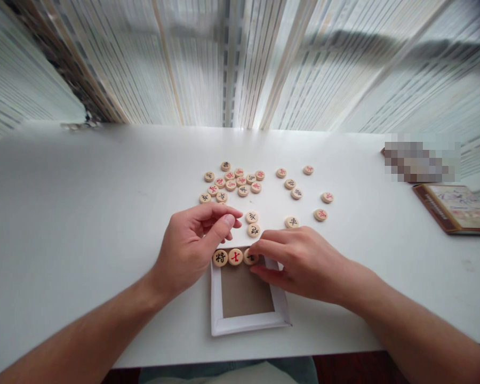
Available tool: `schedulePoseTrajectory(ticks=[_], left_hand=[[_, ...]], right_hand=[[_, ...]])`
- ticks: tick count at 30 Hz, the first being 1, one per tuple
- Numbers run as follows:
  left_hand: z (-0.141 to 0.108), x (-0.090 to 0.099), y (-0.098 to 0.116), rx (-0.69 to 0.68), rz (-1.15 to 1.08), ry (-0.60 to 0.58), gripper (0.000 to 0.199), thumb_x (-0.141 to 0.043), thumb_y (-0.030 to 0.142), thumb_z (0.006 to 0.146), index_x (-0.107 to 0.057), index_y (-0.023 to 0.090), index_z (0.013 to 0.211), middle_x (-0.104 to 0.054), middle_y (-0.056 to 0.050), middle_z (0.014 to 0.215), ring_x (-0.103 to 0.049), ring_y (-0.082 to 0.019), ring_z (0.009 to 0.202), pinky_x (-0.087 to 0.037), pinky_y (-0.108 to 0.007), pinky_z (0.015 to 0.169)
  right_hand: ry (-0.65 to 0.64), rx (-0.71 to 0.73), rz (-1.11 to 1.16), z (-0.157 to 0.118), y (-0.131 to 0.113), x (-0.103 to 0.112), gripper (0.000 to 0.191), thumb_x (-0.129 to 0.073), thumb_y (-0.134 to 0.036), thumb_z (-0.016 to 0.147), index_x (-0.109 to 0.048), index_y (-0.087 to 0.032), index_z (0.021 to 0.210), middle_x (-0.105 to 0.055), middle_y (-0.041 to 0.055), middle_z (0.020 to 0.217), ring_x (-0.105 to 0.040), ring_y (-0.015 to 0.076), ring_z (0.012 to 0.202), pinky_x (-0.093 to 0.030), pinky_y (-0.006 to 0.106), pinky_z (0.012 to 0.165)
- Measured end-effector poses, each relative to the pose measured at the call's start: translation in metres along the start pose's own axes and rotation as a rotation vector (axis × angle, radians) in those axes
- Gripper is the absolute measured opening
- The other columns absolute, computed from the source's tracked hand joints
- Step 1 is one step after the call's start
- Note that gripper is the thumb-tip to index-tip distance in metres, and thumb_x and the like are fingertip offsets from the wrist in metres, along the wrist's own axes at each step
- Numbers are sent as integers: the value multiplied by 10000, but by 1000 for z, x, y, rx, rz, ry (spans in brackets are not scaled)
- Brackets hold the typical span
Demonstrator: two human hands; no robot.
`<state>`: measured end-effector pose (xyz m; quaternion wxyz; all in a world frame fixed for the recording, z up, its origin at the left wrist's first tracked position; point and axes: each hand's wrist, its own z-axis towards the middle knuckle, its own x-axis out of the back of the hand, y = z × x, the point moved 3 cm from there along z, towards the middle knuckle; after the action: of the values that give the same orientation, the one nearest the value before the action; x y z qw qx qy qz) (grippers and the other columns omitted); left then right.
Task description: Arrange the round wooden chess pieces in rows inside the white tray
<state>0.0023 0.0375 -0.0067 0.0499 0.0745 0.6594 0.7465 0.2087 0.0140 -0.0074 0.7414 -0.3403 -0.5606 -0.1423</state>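
Observation:
A white open box (pixel 248 323) with a brown bottom lies near the table's front edge. Along its far side sit a black-marked piece (pixel 220 258), a red-marked piece (pixel 236 257) and a third round piece (pixel 249 257). The fingers of my right hand (pixel 300 261) close on that third piece, partly covering it. My left hand (pixel 196 240) hovers over the box's far left corner, thumb and fingers curled towards each other; whether anything is between them cannot be made out. Two black-marked pieces (pixel 253 230) lie just beyond the box, between my hands.
Several round wooden pieces (pixel 241 181) are clustered farther back on the white table (pixel 84 213), and others (pixel 320 215) are scattered to the right. A brown-edged box lid or booklet (pixel 456 208) lies at the far right. Striped curtains (pixel 208 64) hang behind the table.

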Motion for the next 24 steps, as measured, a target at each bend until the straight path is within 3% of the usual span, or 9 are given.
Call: schedulePoseTrajectory(ticks=[11,24], left_hand=[[0,0,1,6,-3,3,127,-737,196,990,-858,202,953,-820,-6,867,-711,-104,701,-613,-179,673],[1,0,0,8,5,-2,125,-739,205,994,-858,200,955,-815,-13,869,-699,-104,694,-607,-186,663]], right_hand=[[86,76,-109,0,-3,0,208,-613,-238,1082,-741,-180,929,-695,0,760,-533,145,574,-231,344,546],[91,89,-137,0,-4,0,219,-622,-240,1079,-719,-179,892,-689,-1,743,-539,144,578,-226,345,549]])
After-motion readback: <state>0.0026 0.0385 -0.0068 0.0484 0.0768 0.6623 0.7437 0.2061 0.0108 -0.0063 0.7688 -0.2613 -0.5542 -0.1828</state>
